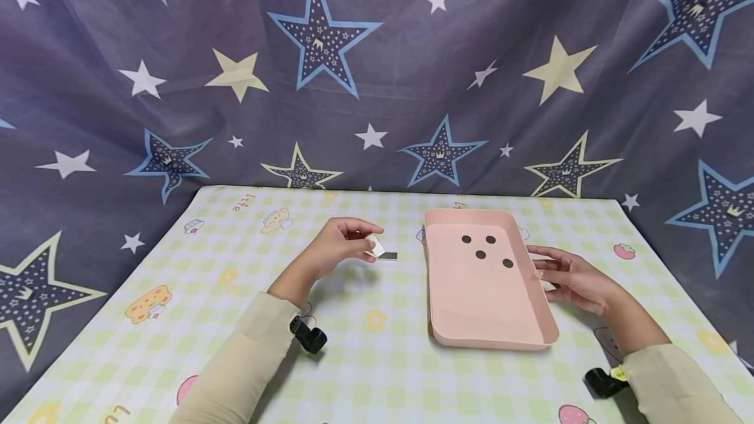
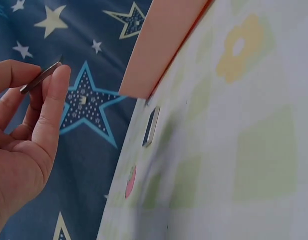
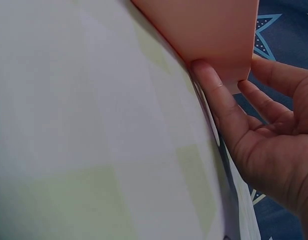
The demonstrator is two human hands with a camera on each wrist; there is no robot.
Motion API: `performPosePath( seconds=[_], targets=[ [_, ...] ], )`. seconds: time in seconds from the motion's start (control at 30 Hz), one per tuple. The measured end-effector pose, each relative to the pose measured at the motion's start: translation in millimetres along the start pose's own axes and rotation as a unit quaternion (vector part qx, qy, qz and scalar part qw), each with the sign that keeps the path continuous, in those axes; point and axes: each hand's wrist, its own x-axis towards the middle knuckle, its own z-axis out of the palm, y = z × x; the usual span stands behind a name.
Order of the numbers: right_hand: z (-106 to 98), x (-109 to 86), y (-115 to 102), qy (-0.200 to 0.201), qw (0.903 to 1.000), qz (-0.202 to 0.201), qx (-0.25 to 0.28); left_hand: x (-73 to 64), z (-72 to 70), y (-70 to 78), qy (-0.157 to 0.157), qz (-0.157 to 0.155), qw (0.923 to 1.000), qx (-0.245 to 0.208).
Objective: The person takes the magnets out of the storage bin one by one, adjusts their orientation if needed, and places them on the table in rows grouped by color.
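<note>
Fingertips of the left hand (image 1: 341,245) are narrowly pinching a small white-faced piece (image 1: 376,245) above the checked tablecloth (image 1: 347,365), where a dark-topped bar (image 1: 389,256) is lying. A light grip at the edges should suit so thin a piece. Parted fingers of the right hand (image 1: 577,279) are touching the right wall of a pink tray (image 1: 489,309); gentle pressure should steady it. Four round black spots (image 1: 481,254) are dotting its floor. A star-patterned curtain (image 1: 400,84) is hanging behind.

Head view: worn high at six o'clock of the counter (image 1: 389,371), facing forward and down; widest. Left wrist: close, canted; left hand (image 2: 24,150) at nine. Right wrist: canted, nearer the pink tray (image 3: 218,30); right hand (image 3: 268,140) at three. Shared by both wrist views: tray, near twelve.
</note>
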Motion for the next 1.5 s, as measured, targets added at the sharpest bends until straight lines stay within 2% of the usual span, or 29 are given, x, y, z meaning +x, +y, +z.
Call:
performPosePath(
  seconds=[0.23, 0.47, 0.7, 1.1, 1.3, 1.5],
  targets=[
    [0, 0.0, 0, -0.005, 1.0, -0.002, 0.001, -7.4, -13.5, -1.0, 0.021, -0.001, 0.9997, 0.008],
    [0, -0.1, 0, -0.003, 1.0, 0.002, -0.002, -13.8, -29.9, -3.4, 0.038, 0.005, 0.9982, 0.046],
    [1, -0.1, -1, 0.002, 1.0, 0.006, -0.007, -16.1, -47.2, -10.4, 0.065, -0.012, 0.9935, 0.093],
    [0, -0.1, 0, 0.001, 0.9999, 0.009, -0.009, -9.6, -70.2, -25.3, 0.074, -0.05, 0.9755, 0.201],
    [0, 0.0, 0, 0.001, 1.0, 0.009, -0.003, -6.7, -75.1, -29.9, 0.085, -0.071, 0.9661, 0.233],
    [1, -0.3, -1, -0.002, 1.0, 0.008, -0.002, -2.3, -78.3, -35.9, 0.086, -0.078, 0.9555, 0.271]
  ],
)
